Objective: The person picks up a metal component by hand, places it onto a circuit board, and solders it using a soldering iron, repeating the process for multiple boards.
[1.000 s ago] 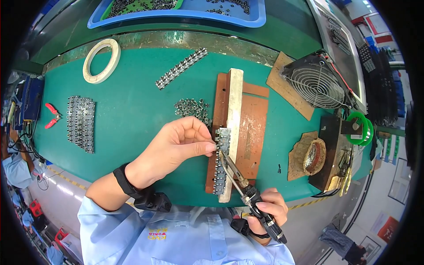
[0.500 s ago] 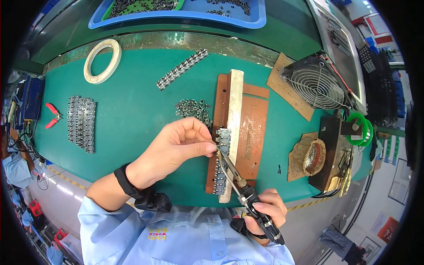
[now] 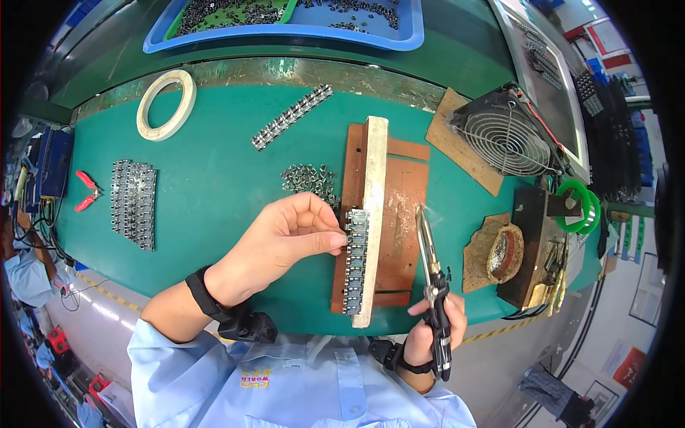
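Right now we see the left hand resting on the green bench, its fingers pressed together at the tips and touching the upper end of a row of small metal parts. That row sits just beyond the fingertips, lined up along the pale bar of a brown wooden jig, and runs from the fingertips down toward our body. Whether the fingertips pinch one part or only press on it we cannot tell.

The right hand is curled shut around the dark handle of a soldering iron. The iron's shaft points away from those fingers, up over the brown board, with its tip well clear of the row of parts and out to the right of it.

Just above the left fingers lies a loose heap of small metal pieces. Farther beyond them a finished strip of parts lies slanted, and a roll of pale tape sits further out to the left. Well to the left of the left wrist a block of grouped parts lies flat, with red-handled cutters beside it. To the right of the right fingers stands a solder pot on a stained pad, a grilled fan beyond it. A blue tray holding dark parts runs along the far edge.
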### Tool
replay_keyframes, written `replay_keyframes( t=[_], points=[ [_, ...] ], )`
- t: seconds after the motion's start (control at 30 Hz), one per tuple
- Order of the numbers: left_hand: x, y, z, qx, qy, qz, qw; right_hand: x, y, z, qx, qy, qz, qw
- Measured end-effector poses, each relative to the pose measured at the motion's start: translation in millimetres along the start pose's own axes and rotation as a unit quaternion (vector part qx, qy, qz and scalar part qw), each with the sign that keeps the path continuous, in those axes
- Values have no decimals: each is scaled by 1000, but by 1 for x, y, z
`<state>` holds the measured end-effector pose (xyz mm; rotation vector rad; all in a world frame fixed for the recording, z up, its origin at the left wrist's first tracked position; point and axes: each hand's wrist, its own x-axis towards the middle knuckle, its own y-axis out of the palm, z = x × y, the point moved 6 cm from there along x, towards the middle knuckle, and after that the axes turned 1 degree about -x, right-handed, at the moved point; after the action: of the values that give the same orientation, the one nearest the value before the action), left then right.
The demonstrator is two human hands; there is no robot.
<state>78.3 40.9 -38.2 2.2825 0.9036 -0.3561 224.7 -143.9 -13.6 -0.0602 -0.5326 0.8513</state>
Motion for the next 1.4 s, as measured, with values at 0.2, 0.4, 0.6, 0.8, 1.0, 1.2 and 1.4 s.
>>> replay_keyframes(
  t=[0.2,0.4,0.6,0.8,1.0,1.2,1.4],
  points=[
    [-2,-1,0,6,-11,-5,1000,-3,-4,-11,-11,39,-33,999],
    [-10,-24,-33,223,58,-99,968,-4,-5,-12,9,50,-43,998],
    [-18,-10,-49,533,255,-161,790,-4,-7,-14,49,39,-36,997],
    [-10,4,-39,560,300,-160,756,-3,-7,-13,49,38,-38,997],
    [-7,5,-36,573,319,-157,738,-4,-8,-13,60,41,-41,997],
    [-14,3,-42,542,287,-173,771,-5,-7,-16,33,47,-51,997],
    [-12,-9,-28,306,178,-118,928,-6,-10,-18,31,39,-50,998]
  ],
)
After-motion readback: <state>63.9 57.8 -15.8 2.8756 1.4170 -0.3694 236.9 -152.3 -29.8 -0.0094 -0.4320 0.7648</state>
